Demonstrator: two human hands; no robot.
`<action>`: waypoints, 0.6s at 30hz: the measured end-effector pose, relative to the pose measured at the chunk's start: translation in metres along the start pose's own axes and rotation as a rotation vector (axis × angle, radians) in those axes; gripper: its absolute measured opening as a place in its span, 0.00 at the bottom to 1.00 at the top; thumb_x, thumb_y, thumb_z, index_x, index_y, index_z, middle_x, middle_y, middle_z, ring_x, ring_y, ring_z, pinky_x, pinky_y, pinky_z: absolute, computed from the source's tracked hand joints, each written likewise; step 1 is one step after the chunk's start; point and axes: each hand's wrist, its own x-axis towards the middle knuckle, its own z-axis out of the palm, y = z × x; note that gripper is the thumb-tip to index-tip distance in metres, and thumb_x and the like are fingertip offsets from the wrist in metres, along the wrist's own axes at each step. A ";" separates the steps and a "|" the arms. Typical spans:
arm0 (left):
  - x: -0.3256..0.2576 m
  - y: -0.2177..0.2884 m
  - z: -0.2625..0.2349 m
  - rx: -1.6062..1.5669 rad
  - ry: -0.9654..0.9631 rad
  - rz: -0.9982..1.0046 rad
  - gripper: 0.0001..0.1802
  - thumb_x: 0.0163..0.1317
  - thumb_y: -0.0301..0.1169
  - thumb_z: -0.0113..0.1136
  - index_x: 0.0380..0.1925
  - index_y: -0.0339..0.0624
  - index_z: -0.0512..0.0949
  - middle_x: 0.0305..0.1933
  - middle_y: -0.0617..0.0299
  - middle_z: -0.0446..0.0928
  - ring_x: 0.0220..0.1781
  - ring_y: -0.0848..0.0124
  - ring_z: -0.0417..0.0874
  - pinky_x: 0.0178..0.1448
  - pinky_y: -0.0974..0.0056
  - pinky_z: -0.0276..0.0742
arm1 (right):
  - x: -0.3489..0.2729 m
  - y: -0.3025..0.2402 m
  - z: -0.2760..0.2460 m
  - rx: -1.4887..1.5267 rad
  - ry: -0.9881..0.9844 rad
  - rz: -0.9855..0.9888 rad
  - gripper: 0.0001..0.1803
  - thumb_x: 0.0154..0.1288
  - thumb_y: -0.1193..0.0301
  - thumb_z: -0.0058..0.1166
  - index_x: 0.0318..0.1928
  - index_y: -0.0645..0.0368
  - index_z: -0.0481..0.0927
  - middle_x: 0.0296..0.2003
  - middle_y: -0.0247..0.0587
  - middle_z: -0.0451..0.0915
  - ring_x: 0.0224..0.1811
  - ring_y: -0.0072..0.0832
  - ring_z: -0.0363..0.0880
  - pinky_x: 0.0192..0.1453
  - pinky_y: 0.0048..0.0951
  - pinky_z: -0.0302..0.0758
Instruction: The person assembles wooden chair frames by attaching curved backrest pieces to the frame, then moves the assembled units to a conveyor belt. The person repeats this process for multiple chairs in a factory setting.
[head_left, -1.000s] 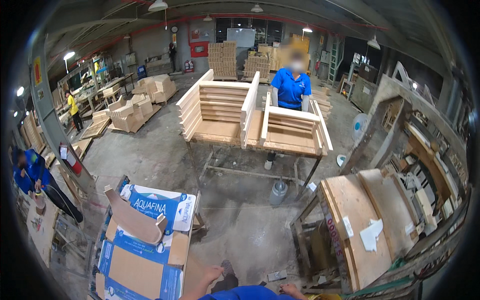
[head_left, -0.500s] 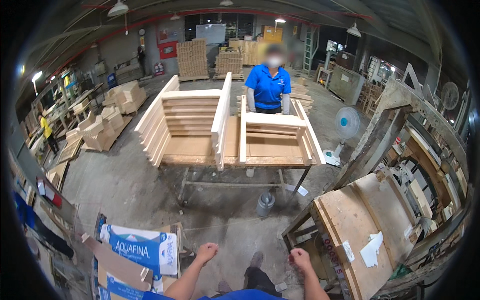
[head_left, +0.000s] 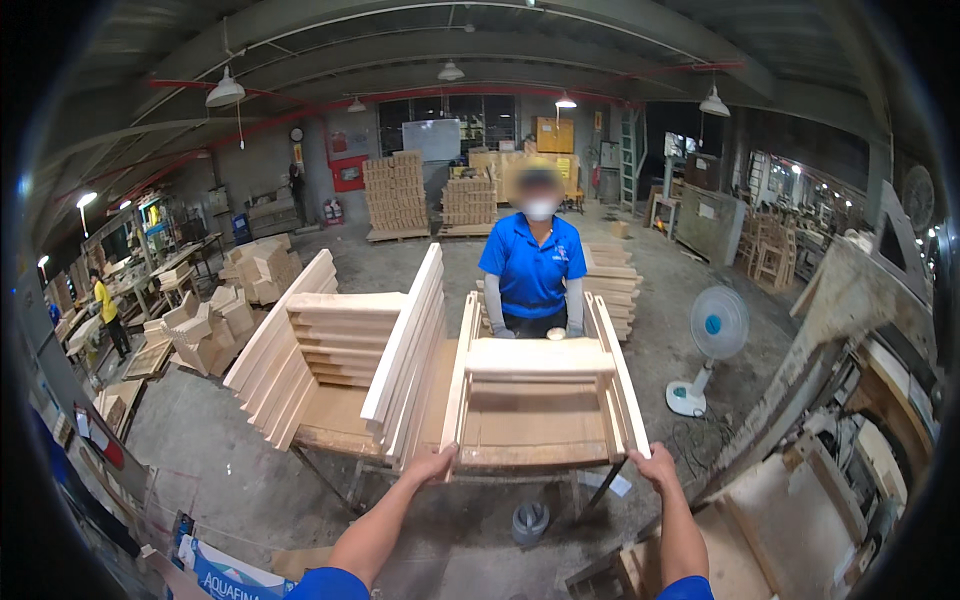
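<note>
At the far left of the frame, a person in a yellow shirt (head_left: pixel 105 303) stands beside a work area, and nearer the centre angular pale wood pieces (head_left: pixel 212 330) are piled on the floor. Blue-and-white cardboard (head_left: pixel 225 572) shows at the lower left edge. At centre left, a tall stack of wooden frames (head_left: pixel 347 302) rests on the counter (head_left: pixel 345 442), its side rails standing as two ribbed walls. Your left hand (head_left: pixel 432 465), just below centre, is closed on the near end of the left rail of the smaller wooden frame (head_left: pixel 540 357), which sits on the counter's right part, at the middle of the frame. Behind it a co-worker in a blue shirt (head_left: pixel 535 262) stands facing you, while a grey can (head_left: pixel 530 522) stands on the floor below. Your right hand (head_left: pixel 655 465), right of centre, is closed on the near end of the right rail. Farther right stands a white fan (head_left: pixel 719 322), and a wooden-topped stand (head_left: pixel 790 510) fills the lower right.
</note>
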 end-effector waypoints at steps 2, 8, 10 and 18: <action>0.019 0.004 0.006 0.060 -0.051 -0.014 0.35 0.63 0.61 0.64 0.33 0.32 0.84 0.29 0.51 0.85 0.26 0.63 0.86 0.29 0.55 0.79 | 0.026 -0.003 0.011 -0.082 -0.016 -0.042 0.32 0.59 0.51 0.70 0.53 0.66 0.82 0.47 0.61 0.86 0.51 0.51 0.87 0.56 0.45 0.81; 0.030 -0.001 0.021 -0.036 0.018 -0.179 0.30 0.62 0.54 0.65 0.18 0.36 0.83 0.16 0.57 0.80 0.19 0.65 0.83 0.26 0.57 0.78 | 0.053 -0.009 0.039 0.369 -0.298 0.227 0.23 0.59 0.62 0.72 0.48 0.68 0.84 0.42 0.57 0.87 0.36 0.40 0.90 0.40 0.42 0.84; 0.028 0.001 0.021 -0.087 0.007 -0.136 0.28 0.62 0.52 0.64 0.17 0.37 0.82 0.16 0.58 0.80 0.19 0.67 0.83 0.24 0.58 0.77 | 0.049 -0.007 0.034 0.339 -0.205 0.216 0.21 0.60 0.63 0.71 0.45 0.68 0.85 0.38 0.52 0.87 0.31 0.37 0.88 0.34 0.42 0.82; -0.041 -0.076 0.027 -0.486 -0.028 -0.019 0.14 0.65 0.35 0.69 0.37 0.34 0.80 0.26 0.59 0.82 0.22 0.72 0.84 0.24 0.64 0.82 | -0.114 -0.010 -0.012 -0.057 0.305 -0.087 0.17 0.59 0.62 0.71 0.38 0.64 0.84 0.28 0.48 0.85 0.29 0.42 0.86 0.36 0.43 0.80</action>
